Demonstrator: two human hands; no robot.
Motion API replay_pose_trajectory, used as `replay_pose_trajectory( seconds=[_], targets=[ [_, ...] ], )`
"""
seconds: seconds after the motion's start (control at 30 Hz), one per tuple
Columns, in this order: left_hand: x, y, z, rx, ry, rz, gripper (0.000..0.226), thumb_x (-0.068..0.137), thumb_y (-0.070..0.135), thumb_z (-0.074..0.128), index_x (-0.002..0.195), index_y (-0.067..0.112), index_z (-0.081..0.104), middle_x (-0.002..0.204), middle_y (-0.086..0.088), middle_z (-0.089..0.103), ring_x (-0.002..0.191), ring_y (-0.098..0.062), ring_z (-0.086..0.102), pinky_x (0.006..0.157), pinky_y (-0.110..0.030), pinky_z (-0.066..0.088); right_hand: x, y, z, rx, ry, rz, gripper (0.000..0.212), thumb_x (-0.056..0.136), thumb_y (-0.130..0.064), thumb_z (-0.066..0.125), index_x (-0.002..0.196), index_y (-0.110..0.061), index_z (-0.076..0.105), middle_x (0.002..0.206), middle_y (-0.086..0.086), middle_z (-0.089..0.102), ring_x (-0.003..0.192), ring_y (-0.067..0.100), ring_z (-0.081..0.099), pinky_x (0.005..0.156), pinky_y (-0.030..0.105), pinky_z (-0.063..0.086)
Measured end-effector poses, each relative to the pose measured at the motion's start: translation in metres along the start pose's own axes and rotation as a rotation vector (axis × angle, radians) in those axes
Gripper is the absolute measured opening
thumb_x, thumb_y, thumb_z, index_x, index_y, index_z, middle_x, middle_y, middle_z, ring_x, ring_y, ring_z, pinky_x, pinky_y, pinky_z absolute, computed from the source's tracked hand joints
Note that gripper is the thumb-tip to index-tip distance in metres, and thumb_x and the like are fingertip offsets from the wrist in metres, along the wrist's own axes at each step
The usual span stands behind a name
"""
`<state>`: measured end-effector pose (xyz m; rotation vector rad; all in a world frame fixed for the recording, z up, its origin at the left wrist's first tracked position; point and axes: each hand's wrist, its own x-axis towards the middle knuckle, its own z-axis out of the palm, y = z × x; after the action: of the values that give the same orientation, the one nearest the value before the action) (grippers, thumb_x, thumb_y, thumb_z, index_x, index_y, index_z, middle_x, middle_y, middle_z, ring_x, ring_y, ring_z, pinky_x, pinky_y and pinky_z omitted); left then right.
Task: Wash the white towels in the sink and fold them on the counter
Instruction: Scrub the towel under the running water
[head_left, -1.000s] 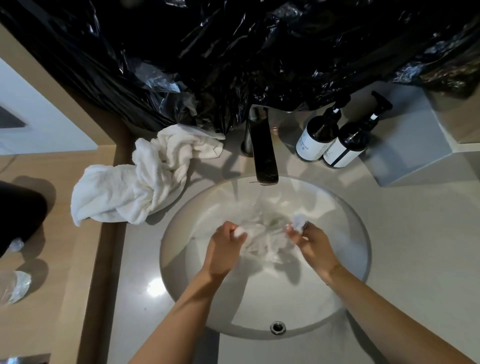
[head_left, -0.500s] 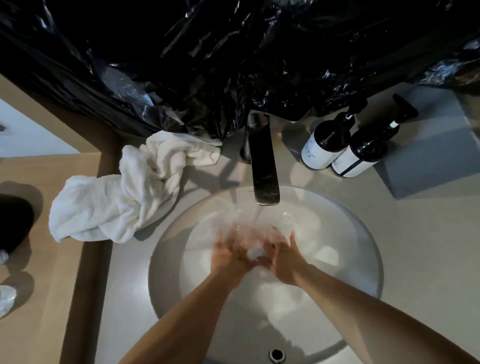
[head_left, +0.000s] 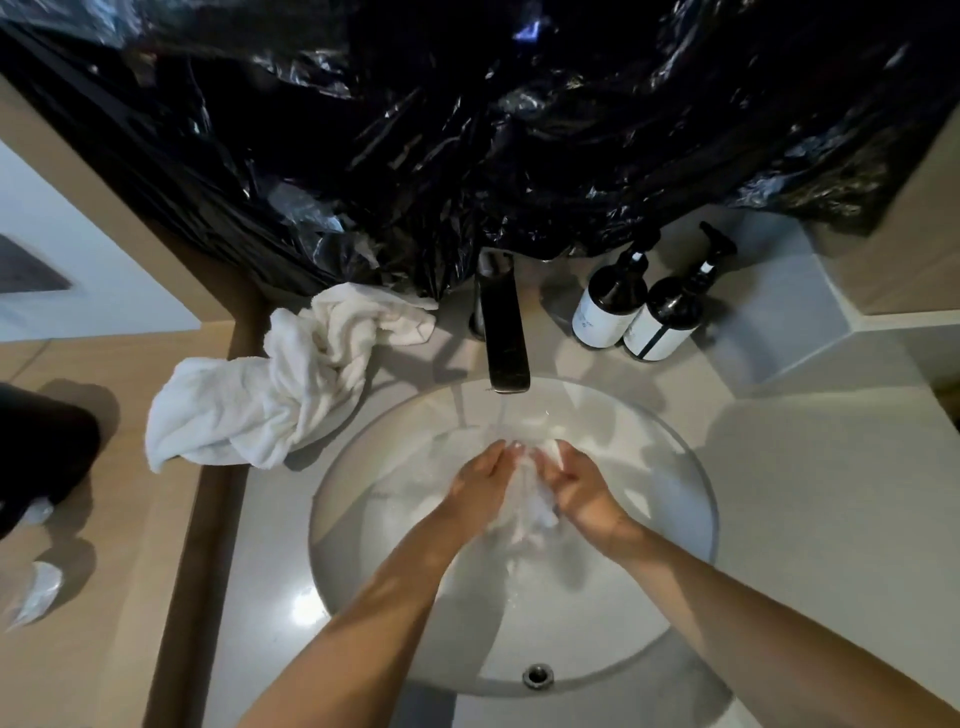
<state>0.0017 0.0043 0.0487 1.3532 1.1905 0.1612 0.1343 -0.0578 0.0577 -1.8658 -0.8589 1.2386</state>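
I am pressing my left hand (head_left: 480, 491) and right hand (head_left: 582, 488) together around a small white towel (head_left: 530, 512), fingers curled shut on it, in the middle of the round sink (head_left: 696, 499) under the faucet (head_left: 503, 332). The cloth is blurred, seemingly bunched. More white towels (head_left: 270, 395) are lying crumpled at ten o'clock, overhanging the counter's (head_left: 831, 519) left edge. Two pump bottles (head_left: 636, 306) are standing at one o'clock; three o'clock is lying open.

the pale worktop (head_left: 810, 509) carries a crumpled white towel (head_left: 270, 395) left of the tap (head_left: 501, 332), and two dark pump bottles (head_left: 639, 306) right of it.
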Motion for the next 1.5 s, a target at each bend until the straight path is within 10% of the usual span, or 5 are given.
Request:
replay_pose_trajectory(
  seconds=[0.53,0.83,1.2,1.3,1.5],
  targets=[
    [-0.069,0.014,-0.010,0.013,-0.069,0.328,0.066,0.082,0.078,0.047,0.115,0.022,0.059,0.113,-0.007,0.065,0.108,-0.025,0.061,0.098,-0.047,0.048,-0.108,-0.132,-0.050,0.660,-0.021,-0.280,0.029,0.082,-0.028,0.068,0.095,-0.002,0.064,0.081,0.010,0.068,0.081,0.020,0.067,0.070,0.027,0.054],
    [-0.087,0.049,-0.028,-0.079,0.068,0.396,0.021,0.100,0.045,0.045,0.111,0.034,0.059,0.102,0.018,0.068,0.095,0.006,0.063,0.082,-0.015,0.050,-0.113,-0.155,-0.093,0.713,-0.013,-0.337,0.032,0.087,-0.036,0.060,0.096,-0.006,0.066,0.087,0.013,0.065,0.087,0.025,0.063,0.080,0.034,0.051],
    [-0.042,0.010,-0.048,0.029,0.190,0.196,0.035,0.091,0.057,0.054,0.084,0.023,0.063,0.085,-0.008,0.066,0.083,-0.025,0.063,0.081,-0.036,0.052,-0.029,-0.041,-0.047,-0.126,0.124,-0.099,0.040,0.084,-0.028,0.074,0.060,-0.009,0.049,0.063,0.003,0.048,0.060,0.014,0.047,0.060,0.027,0.037],
    [-0.016,-0.022,-0.042,0.414,0.198,0.071,0.031,0.088,0.059,0.053,0.090,0.031,0.066,0.096,-0.001,0.061,0.094,-0.023,0.061,0.083,-0.032,0.046,-0.002,-0.004,-0.031,-0.639,0.000,-0.177,0.015,0.090,-0.034,0.063,0.092,-0.019,0.066,0.096,0.000,0.062,0.092,0.018,0.060,0.083,0.028,0.043],
    [0.016,-0.071,-0.004,0.868,0.156,0.080,0.039,0.098,0.051,0.042,0.129,0.030,0.050,0.114,-0.002,0.048,0.105,-0.025,0.058,0.076,-0.030,0.044,0.027,0.054,0.026,-1.126,-0.147,-0.067,0.065,0.092,-0.062,0.033,0.143,-0.021,0.035,0.121,0.008,0.052,0.108,0.030,0.055,0.093,0.041,0.045]
  ],
)
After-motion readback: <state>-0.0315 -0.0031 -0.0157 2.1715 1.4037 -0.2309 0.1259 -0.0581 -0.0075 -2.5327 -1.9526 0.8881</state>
